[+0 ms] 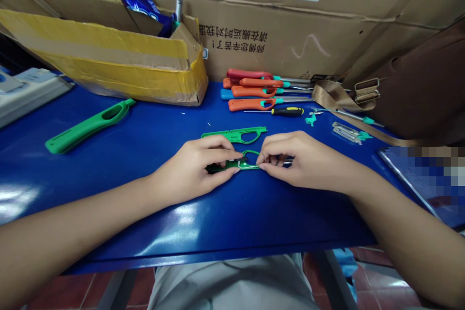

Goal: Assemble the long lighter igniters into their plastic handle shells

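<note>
My left hand (198, 167) and my right hand (303, 160) meet over a green plastic handle half (244, 162) that lies flat on the blue table (145, 169). Both pinch it, the left on its body, the right on the end with the metal rod. Just behind them lies a second green handle half (236, 134). A whole green handle (89, 126) rests farther left.
Several orange and red lighters with metal rods (254, 89) lie at the back, with a black-and-yellow screwdriver (286, 111). A yellow-taped cardboard box (109, 63) stands back left. A brown bag with strap (417, 87) is at right, small metal parts (347, 131) near it.
</note>
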Tool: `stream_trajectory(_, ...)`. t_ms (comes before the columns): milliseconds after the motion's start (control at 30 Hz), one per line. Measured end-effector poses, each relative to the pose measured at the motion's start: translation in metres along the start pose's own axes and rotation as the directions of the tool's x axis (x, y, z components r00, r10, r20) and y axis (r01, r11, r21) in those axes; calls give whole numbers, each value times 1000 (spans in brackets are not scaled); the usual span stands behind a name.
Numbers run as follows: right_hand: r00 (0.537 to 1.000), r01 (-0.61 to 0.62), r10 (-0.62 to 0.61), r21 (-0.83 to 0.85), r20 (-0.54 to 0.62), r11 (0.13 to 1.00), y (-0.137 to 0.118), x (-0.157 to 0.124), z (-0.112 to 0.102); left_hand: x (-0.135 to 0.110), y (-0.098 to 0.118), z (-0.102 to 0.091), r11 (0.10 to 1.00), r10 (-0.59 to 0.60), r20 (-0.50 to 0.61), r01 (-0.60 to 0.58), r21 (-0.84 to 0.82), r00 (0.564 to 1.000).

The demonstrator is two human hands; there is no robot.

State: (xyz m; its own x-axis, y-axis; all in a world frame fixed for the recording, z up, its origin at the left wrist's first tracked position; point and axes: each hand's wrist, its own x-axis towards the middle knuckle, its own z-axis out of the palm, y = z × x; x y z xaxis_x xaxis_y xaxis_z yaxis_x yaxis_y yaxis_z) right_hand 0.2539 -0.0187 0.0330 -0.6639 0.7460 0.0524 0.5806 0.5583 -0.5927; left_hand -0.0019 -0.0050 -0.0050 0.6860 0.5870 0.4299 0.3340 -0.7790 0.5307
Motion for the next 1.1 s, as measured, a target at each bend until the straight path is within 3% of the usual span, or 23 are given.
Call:
stream_trajectory(400,996,-79,75,-67,-51,995,2,4,6,1,-1,0,1000,14,8,-14,16,1000)
stream_trajectory(1100,997,-59,57,-40,-56,997,4,5,6,1,-2,1,1000,3,7,-4,19,1000)
